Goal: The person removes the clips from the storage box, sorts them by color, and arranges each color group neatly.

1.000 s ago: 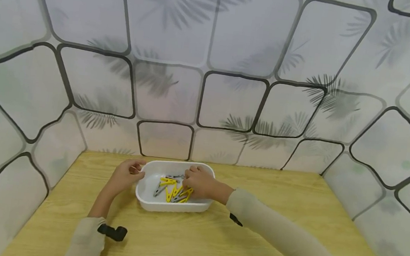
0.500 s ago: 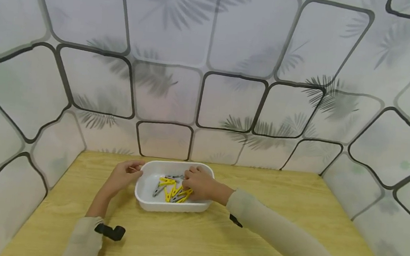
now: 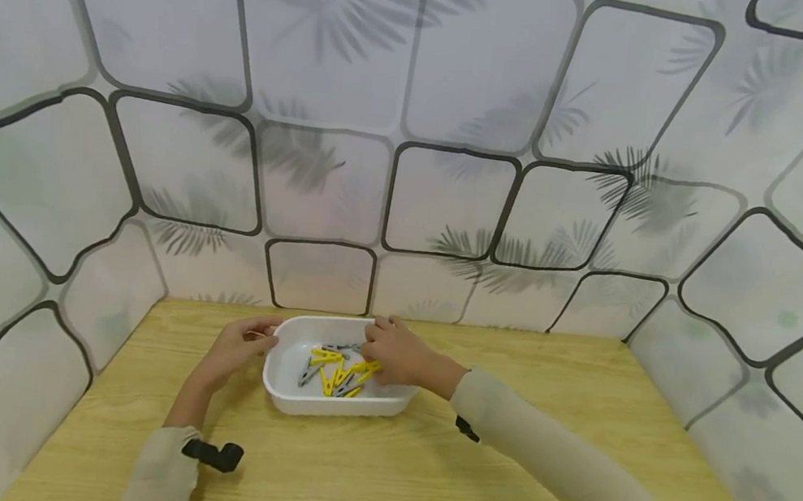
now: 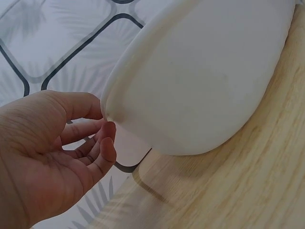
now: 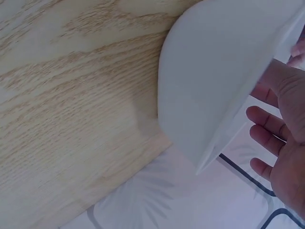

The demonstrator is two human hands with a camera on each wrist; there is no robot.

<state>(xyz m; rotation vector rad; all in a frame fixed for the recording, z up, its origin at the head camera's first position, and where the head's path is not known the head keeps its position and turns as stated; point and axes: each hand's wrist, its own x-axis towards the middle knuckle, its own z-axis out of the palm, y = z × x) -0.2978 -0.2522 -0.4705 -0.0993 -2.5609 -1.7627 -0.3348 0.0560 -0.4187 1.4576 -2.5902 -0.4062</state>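
A booth of pale panels printed with dark rounded outlines and grey palm-leaf shadows closes in three sides of a light wooden tabletop [image 3: 421, 481]. Near the back edge of the tabletop sits a white plastic tub [image 3: 327, 402], shallow and round-cornered, resting flat on the wood. Two arms in beige sleeves reach in to it, each with a dark camera mount at the wrist.

The left hand [image 3: 239, 345] is at the tub's left rim; in the left wrist view its fingers [image 4: 107, 143] are loosely curled, the tips just touching the rim's corner without gripping it. The right hand [image 3: 394, 353] is over the tub's right side, its fingers lowered toward the pile; the wrist view shows some of those fingers [image 5: 267, 136] spread beyond the far rim, and whether it pinches anything cannot be told.

Inside the tub lies a jumble of clothespins [image 3: 333, 370], yellow ones mixed with grey ones, all of them in the tub and none on the tabletop. As a judgement, the handling of the pins is at its start: the heap looks unsorted, and no pin has been taken out
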